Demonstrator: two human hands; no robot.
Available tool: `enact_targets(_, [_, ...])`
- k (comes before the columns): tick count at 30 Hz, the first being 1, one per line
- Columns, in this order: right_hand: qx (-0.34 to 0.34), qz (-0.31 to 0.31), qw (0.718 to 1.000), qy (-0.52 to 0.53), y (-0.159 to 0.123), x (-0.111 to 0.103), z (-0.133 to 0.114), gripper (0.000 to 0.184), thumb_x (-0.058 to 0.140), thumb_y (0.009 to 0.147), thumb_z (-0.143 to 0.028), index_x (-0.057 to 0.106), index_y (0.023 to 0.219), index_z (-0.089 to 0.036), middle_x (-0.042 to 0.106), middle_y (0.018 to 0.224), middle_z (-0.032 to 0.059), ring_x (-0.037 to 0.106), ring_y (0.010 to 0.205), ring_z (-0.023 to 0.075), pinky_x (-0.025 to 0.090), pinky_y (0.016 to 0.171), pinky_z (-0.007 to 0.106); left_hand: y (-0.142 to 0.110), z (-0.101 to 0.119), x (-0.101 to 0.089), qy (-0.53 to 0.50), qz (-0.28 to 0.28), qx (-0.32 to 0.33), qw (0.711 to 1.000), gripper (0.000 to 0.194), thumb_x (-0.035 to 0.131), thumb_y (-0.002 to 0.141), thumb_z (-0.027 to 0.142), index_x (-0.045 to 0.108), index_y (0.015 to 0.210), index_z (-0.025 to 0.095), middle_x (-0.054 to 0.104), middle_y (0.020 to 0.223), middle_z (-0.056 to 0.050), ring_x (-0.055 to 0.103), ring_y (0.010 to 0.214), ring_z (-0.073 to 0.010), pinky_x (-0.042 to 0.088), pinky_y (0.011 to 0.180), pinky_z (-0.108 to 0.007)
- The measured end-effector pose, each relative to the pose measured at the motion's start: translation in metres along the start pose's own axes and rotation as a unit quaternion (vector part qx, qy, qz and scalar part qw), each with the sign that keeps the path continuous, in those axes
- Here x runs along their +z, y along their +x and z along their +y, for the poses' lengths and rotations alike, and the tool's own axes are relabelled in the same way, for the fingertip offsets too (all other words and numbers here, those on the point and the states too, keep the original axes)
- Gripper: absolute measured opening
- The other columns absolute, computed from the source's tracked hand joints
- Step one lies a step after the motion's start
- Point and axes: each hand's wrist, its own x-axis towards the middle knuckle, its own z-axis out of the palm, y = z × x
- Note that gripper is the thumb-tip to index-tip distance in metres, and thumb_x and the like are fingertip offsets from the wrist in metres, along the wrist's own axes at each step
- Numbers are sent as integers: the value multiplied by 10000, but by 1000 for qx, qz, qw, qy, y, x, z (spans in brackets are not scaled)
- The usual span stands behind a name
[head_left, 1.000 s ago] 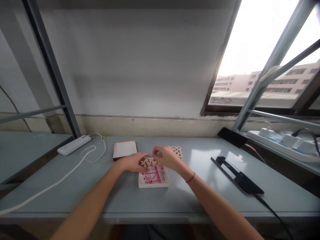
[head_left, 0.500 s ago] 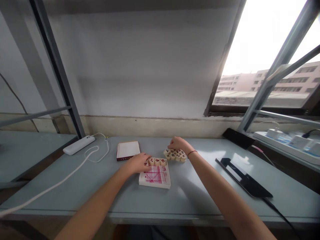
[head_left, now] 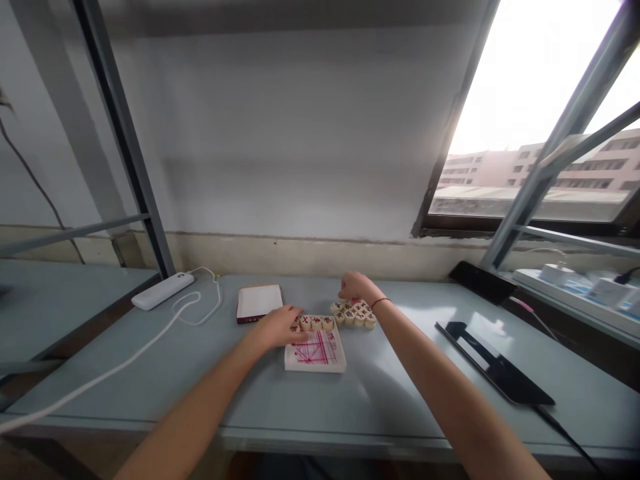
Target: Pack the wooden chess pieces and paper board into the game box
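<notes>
My left hand (head_left: 277, 327) is at the left side of a shallow white box (head_left: 315, 365), thumb and fingers bent around its edge by the pieces. A row of round cream Chinese chess pieces (head_left: 316, 323) stands along the box's far side, the leftmost partly covered by that hand. Pink lines mark the sheet in the box's near part. My right hand (head_left: 359, 287) is closed at the back of a cluster of Chinese chess pieces (head_left: 354, 315) on the desk, right of the box. Its fingertips are hidden, so what they hold cannot be seen.
The box lid (head_left: 259, 302), dark red with a white inside, lies behind my left hand. A white power bank (head_left: 163, 291) with a cable is at the left. A black tablet (head_left: 493, 360), another dark device (head_left: 483, 281) and a power strip (head_left: 565, 283) are at the right.
The whole view has shifted slightly. My right hand has drawn a little back and left over the cluster, its fingers curled tighter. My left hand stays at the box.
</notes>
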Motion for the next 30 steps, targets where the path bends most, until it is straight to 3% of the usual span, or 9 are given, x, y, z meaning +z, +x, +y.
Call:
enact_targets(4, [-80, 68, 978, 182, -29, -2, -7, 199, 603, 698, -256, 670, 821, -115, 688, 721, 90, 621, 549, 140, 463, 483, 198, -3, 5, -12, -43, 79, 28, 996, 600, 456, 814, 542, 436, 1271, 155, 521, 1187, -118, 553, 981, -247, 418, 849, -328])
enact_targets(6, [-152, 44, 943, 294, -48, 5, -16, 236, 613, 719, -306, 656, 882, -139, 687, 872, 80, 635, 618, 132, 475, 479, 178, -2, 8, -13, -80, 113, 63, 988, 572, 453, 836, 508, 392, 1303, 184, 509, 1209, -91, 566, 909, -196, 423, 835, -298])
enact_targets(9, [-219, -7, 895, 388, -69, 22, -31, 270, 627, 729, -356, 645, 903, -150, 678, 850, 56, 628, 659, 126, 508, 523, 191, 0, 14, -11, -126, 133, 93, 979, 500, 452, 858, 460, 402, 1286, 206, 522, 1179, -61, 569, 850, -152, 432, 813, -264])
enact_targets(15, [-202, -8, 853, 481, -78, 41, -31, 303, 677, 690, -379, 617, 867, -141, 655, 790, 46, 628, 675, 136, 529, 536, 214, 2, 17, -9, -134, 134, 94, 977, 330, 469, 856, 368, 516, 1135, 199, 549, 1064, -49, 567, 866, -154, 432, 799, -258])
enact_targets(19, [-161, 20, 855, 492, -77, 38, -18, 291, 645, 715, -389, 578, 881, -160, 644, 858, 51, 635, 656, 131, 528, 526, 225, 1, 14, -10, -98, 88, 113, 985, 202, 538, 795, 342, 596, 916, 191, 559, 924, -21, 558, 788, -145, 427, 722, -240])
enact_targets(22, [-150, 41, 880, 448, -81, 37, -15, 234, 614, 731, -344, 583, 882, -167, 641, 886, 49, 628, 649, 121, 504, 530, 214, 1, 12, -8, -84, 28, 142, 986, 126, 551, 767, 275, 613, 822, 180, 564, 834, -10, 550, 733, -128, 410, 667, -213])
enact_targets(26, [-225, 83, 924, 299, -90, 38, -22, 193, 573, 717, -227, 632, 899, -198, 642, 848, 23, 595, 664, 116, 452, 579, 214, 3, 8, -5, -67, 6, 148, 987, 110, 559, 731, 245, 620, 797, 182, 560, 862, -15, 543, 754, -127, 404, 681, -208])
enact_targets(30, [-315, 114, 924, 187, -98, 43, -32, 251, 540, 686, -118, 648, 889, -219, 629, 885, 16, 566, 708, 117, 416, 668, 224, 3, -1, -11, -47, 7, 133, 990, 186, 589, 712, 344, 615, 810, 188, 546, 859, -17, 533, 775, -150, 407, 704, -233])
